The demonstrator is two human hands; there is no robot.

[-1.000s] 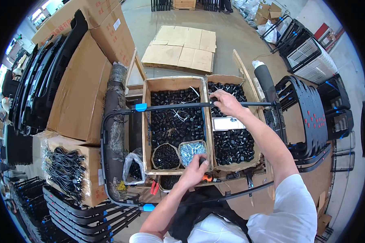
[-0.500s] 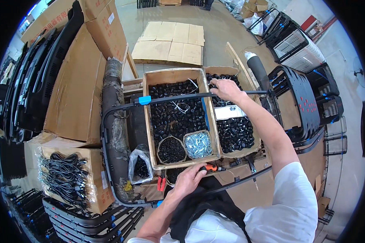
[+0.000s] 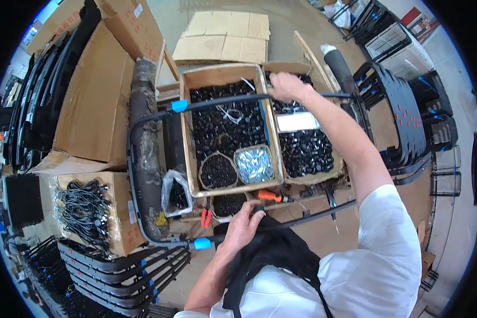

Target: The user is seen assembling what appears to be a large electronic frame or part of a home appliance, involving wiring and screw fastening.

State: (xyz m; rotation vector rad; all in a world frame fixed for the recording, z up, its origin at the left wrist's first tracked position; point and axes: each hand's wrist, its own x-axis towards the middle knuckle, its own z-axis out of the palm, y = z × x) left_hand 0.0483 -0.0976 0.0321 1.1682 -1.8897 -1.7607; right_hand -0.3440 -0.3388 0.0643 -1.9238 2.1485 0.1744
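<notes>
In my left hand [image 3: 244, 225] is a small black plastic cap [image 3: 258, 209], pinched between thumb and fingers beside the near bar of a black tubular frame [image 3: 134, 175]. That rounded frame lies across the parts boxes, with blue tape on its corners. My right hand [image 3: 287, 87] reaches past the frame's far bar into a carton [image 3: 289, 67] of black plastic caps [image 3: 307, 153]. Its fingers are curled together and the tips are partly hidden. A phone [image 3: 298, 122] lies on these caps. Left of it, a wooden box [image 3: 185, 127] holds more black parts.
Inside the wooden box stand a tub of silver screws [image 3: 253, 164] and a tub of small black pieces [image 3: 218, 170]. An orange-handled driver [image 3: 270, 196] and red-handled pliers [image 3: 206, 214] lie before it. Bundled black cables [image 3: 85, 212] and stacked frames [image 3: 111, 275] stand at left.
The boxes and frame appear higher in the picture as the view shifts. My right hand stays over the carton, its fingers more curled. My left hand still holds the cap.
</notes>
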